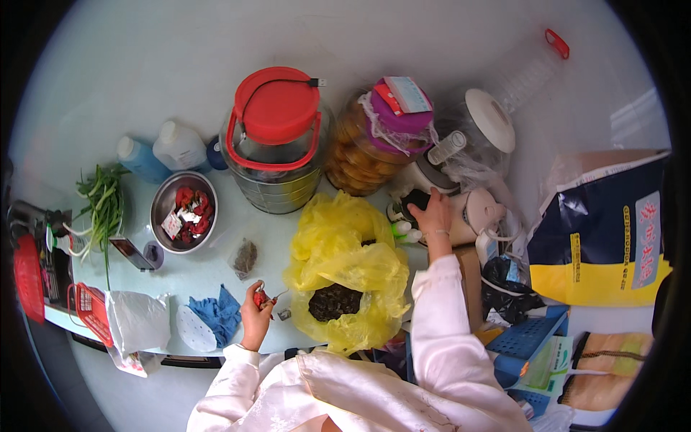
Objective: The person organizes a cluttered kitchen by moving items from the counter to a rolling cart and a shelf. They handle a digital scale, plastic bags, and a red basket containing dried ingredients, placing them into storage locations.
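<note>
My left hand (pixel 256 318) pinches a small red item (pixel 261 298) with thin curled strands, too small to identify surely. My right hand (pixel 436 213) reaches to a dark, black-topped container (pixel 414 202), its thumb apart from the fingers; whether it grips is unclear. Between my hands a crumpled yellow plastic bag (pixel 345 237) gapes around dark, clumped matter (pixel 336 302). Just right of my left fingertips lies a small grey scrap (pixel 284 314). A little clear bag with brownish dried contents (pixel 245 258) lies above that hand. Two green-and-white bottles (pixel 406 232) are beside my right wrist.
Behind the yellow bag stand a red-lidded glass jar (pixel 275 186) and a purple-lidded jar (pixel 356 146). Left are a steel bowl (pixel 156 229) with red pieces, green onions (pixel 105 202) and a blue cloth (pixel 218 318). A large carton bag (pixel 596 237) stands right.
</note>
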{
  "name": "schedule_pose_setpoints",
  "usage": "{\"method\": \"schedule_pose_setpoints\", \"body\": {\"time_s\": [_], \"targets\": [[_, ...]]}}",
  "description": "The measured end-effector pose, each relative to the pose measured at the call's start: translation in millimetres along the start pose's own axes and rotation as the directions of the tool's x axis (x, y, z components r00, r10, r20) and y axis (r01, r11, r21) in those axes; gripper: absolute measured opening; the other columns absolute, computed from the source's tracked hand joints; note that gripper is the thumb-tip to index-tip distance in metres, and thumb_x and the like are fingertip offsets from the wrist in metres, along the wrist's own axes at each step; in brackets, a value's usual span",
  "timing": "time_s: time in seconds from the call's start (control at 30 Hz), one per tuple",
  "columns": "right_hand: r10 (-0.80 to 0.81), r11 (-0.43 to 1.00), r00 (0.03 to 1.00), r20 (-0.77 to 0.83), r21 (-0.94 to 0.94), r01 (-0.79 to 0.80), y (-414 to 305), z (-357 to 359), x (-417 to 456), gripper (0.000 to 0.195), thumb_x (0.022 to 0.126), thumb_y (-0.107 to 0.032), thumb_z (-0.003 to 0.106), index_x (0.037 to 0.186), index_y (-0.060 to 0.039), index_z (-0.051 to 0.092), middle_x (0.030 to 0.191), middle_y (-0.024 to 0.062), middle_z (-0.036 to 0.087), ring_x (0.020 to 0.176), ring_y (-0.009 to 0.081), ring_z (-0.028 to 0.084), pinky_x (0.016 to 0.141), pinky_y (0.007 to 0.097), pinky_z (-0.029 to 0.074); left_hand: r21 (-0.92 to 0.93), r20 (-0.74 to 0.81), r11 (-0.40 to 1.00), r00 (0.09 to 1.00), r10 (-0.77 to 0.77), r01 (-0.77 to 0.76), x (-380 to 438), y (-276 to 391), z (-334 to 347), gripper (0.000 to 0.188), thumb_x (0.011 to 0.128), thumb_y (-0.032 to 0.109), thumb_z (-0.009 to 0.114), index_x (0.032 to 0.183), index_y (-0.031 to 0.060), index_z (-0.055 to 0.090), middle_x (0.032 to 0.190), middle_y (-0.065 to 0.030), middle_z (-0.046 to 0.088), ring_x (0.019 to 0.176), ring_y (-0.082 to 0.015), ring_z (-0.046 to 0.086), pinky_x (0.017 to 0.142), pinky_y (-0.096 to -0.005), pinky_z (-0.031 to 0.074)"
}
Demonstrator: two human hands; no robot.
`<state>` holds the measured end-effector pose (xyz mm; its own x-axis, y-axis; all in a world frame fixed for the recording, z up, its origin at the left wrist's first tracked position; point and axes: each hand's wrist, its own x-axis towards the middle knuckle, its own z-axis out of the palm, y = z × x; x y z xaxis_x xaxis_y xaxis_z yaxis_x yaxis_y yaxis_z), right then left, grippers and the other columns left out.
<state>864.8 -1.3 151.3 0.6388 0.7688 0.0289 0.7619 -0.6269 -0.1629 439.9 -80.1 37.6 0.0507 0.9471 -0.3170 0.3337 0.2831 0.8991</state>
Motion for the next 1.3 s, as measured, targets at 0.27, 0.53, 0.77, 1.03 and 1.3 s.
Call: {"method": "schedule_pose_setpoints", "body": {"time_s": [0.27, 0.53, 0.77, 1.03, 1.3], "targets": [[0.062, 0.993, 0.986, 0.153, 0.094, -0.077, 32, 67, 26, 0.099, 0.053, -0.044, 0.078, 0.132, -0.0008, 0.036, 0.122, 0.0261, 0.047, 0.113, 0.0376, 0.047, 0.094, 0.042, 0.041, 0.181, -0.094, 0.982, 0.995, -0.03, 0.046, -14, -14, -23, 0.051, 0.069, -0.004, 0.059, 0.118, 0.0079, 0.051, 0.085, -0.0136, 0.062, 0.074, -0.0268, 0.061, 0.067, -0.0335, 0.049], [-0.102, 0.81, 0.979, -0.176, 0.557, 0.185, 73, 69, -4, 0.088, 0.053, -0.014, 0.082, 0.128, 0.0006, 0.038, 0.122, 0.0167, 0.048, 0.112, 0.0288, 0.048, 0.096, 0.037, 0.04, 0.197, -0.061, 0.98, 0.998, 0.0, 0.012, -2, -22, -38, 0.051, 0.069, 0.001, 0.063, 0.118, 0.0098, 0.051, 0.09, -0.0159, 0.062, 0.077, -0.0314, 0.061, 0.069, -0.0354, 0.049], [-0.164, 0.386, 0.986, -0.03, 0.918, 0.092, 17, -30, -53, 0.092, 0.057, 0.01, 0.073, 0.136, -0.0053, 0.028, 0.132, 0.0115, 0.035, 0.119, 0.0231, 0.041, 0.097, 0.0361, 0.04, 0.392, 0.016, 0.915, 0.995, 0.095, -0.093, 6, -23, -37, 0.057, 0.067, 0.004, 0.067, 0.12, 0.0114, 0.048, 0.095, -0.0165, 0.06, 0.088, -0.0355, 0.057, 0.073, -0.0414, 0.047], [-0.502, 0.226, 0.864, -0.017, 0.963, 0.15, -30, -99, -109, 0.096, 0.054, 0.001, 0.077, 0.137, -0.0041, 0.029, 0.133, 0.0119, 0.039, 0.119, 0.0231, 0.043, 0.097, 0.0371, 0.04, 0.49, 0.054, 0.845, 0.974, 0.218, -0.216, 32, -19, -21, 0.058, 0.068, 0.007, 0.067, 0.121, 0.01, 0.045, 0.1, -0.0145, 0.059, 0.094, -0.0331, 0.056, 0.077, -0.0411, 0.047], [-0.472, 0.12, 0.87, 0.146, 0.988, -0.101, -71, -120, -150, 0.096, 0.057, -0.027, 0.08, 0.135, 0.0019, 0.032, 0.128, 0.0106, 0.045, 0.117, 0.021, 0.046, 0.1, 0.0315, 0.036, 0.637, 0.142, 0.692, 0.934, 0.328, -0.34, 48, -23, -7, 0.059, 0.069, 0.012, 0.07, 0.122, 0.0082, 0.045, 0.101, -0.0125, 0.057, 0.094, -0.0345, 0.055, 0.077, -0.0403, 0.048]]}}
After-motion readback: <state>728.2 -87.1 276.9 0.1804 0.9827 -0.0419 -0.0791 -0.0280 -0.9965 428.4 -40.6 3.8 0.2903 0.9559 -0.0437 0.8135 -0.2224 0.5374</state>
